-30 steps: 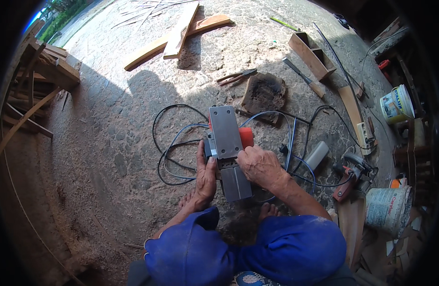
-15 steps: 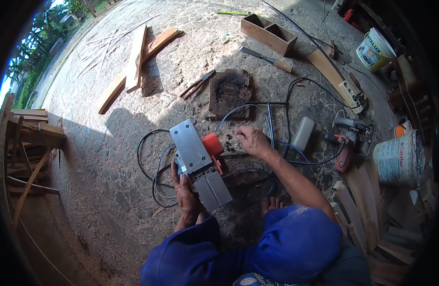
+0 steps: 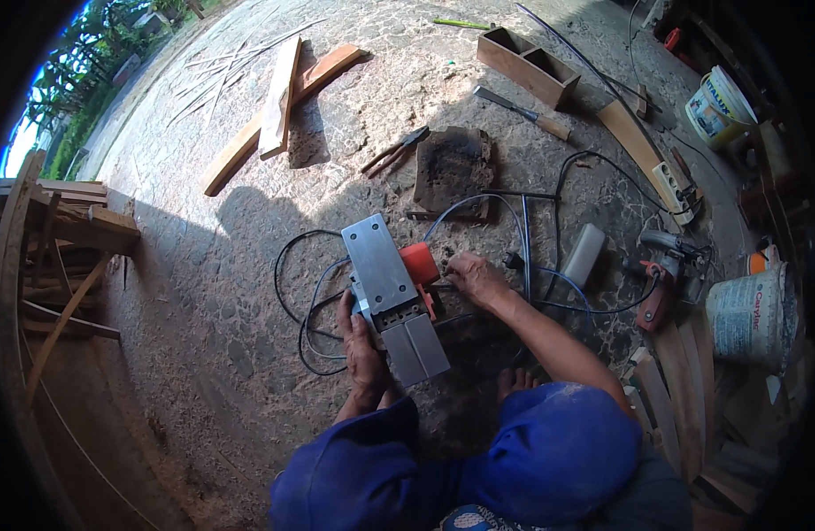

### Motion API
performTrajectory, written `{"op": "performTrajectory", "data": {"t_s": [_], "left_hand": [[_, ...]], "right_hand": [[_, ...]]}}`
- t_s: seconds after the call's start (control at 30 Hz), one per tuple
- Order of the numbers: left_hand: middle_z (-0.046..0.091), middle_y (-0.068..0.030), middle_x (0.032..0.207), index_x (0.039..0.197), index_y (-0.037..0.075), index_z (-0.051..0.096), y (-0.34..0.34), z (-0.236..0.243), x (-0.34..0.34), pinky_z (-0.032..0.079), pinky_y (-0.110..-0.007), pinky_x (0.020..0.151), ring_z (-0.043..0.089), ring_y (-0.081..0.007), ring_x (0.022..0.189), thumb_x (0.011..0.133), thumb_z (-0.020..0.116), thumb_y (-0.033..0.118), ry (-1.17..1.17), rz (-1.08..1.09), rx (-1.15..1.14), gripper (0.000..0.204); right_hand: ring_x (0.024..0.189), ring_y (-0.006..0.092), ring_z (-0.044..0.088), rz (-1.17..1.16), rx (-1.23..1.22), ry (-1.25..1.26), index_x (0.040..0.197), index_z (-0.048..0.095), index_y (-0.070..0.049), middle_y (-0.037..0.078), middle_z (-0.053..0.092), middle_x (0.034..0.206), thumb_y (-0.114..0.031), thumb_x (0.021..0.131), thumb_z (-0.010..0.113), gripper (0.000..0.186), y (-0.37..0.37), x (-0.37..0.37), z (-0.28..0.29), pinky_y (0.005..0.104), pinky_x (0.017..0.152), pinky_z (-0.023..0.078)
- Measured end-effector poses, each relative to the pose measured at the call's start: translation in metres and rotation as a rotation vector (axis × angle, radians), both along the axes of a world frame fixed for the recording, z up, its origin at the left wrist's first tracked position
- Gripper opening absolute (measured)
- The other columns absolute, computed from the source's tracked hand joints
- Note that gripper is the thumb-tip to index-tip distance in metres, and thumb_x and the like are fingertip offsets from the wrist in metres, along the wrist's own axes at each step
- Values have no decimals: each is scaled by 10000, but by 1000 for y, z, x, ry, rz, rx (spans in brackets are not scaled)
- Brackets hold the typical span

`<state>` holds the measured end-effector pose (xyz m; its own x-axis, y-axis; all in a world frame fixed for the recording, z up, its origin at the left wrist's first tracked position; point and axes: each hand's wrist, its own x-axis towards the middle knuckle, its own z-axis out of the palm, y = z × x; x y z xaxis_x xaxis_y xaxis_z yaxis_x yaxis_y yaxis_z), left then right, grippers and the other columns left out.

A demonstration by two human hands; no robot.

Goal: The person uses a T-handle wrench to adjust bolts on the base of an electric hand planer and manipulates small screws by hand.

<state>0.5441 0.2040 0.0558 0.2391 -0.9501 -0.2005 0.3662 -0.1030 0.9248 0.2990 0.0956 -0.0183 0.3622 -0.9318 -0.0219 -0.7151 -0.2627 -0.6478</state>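
As the left hand [image 3: 364, 358] grips one planer [image 3: 378, 261], right hand [image 3: 478, 280] half-curled, contents unclear, two crossed boards [image 3: 280, 102] far left, two buckets [image 3: 749, 319] right

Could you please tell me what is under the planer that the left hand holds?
Left of the planer, black and blue-grey cables loop over rough ground and seem to pass beneath it. What lies directly underneath cannot be seen: the planer and left hand cover it.

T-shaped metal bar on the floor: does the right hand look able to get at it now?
Probably yes: the right hand is close to the T-shaped metal bar, and the planer is off to the hand's left, out of the way. A black plug beside the bar might crowd the grasp.
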Motion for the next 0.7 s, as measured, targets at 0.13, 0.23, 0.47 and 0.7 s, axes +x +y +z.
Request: {"op": "performTrajectory", "data": {"t_s": [0.13, 0.23, 0.47, 0.7], "left_hand": [[409, -174, 1536, 1593, 90, 247, -5, 5, -12, 394, -414, 1156, 470, -273, 1379, 1113, 320, 237, -18, -48, 10, 507], [400, -174, 1541, 1590, 66, 260, -2, 6, -6, 359, -393, 1161, 432, -274, 1395, 1110, 345, 234, -20, -34, -9, 516], [393, -167, 1537, 1613, 100, 183, -1, -1, -9, 399, -388, 1123, 443, -261, 1374, 1102, 352, 203, -132, -53, -54, 548], [358, -151, 1559, 1620, 103, 174, -2, -7, -10, 380, -370, 1122, 429, -239, 1370, 1106, 378, 263, -159, -83, -41, 576]], "right_hand": [[888, 290, 690, -134, -5, -44, 1074, 688, -60, 128, 686, 933, -116, 899, 667, 185, -6, -16, -3, 413, 781, 554], [864, 198, 677, -285, 231, -415, 1086, 692, -31, 91, 664, 893, -72, 918, 671, 175, -1, 5, 71, 348, 759, 549], [953, 227, 690, 216, 141, -443, 1087, 728, -65, 76, 685, 993, -60, 939, 667, 160, 34, 62, 159, 339, 807, 564], [986, 295, 684, 296, 15, -194, 1026, 740, -100, 93, 711, 999, -136, 907, 687, 135, 39, 70, 146, 402, 854, 559]]}}
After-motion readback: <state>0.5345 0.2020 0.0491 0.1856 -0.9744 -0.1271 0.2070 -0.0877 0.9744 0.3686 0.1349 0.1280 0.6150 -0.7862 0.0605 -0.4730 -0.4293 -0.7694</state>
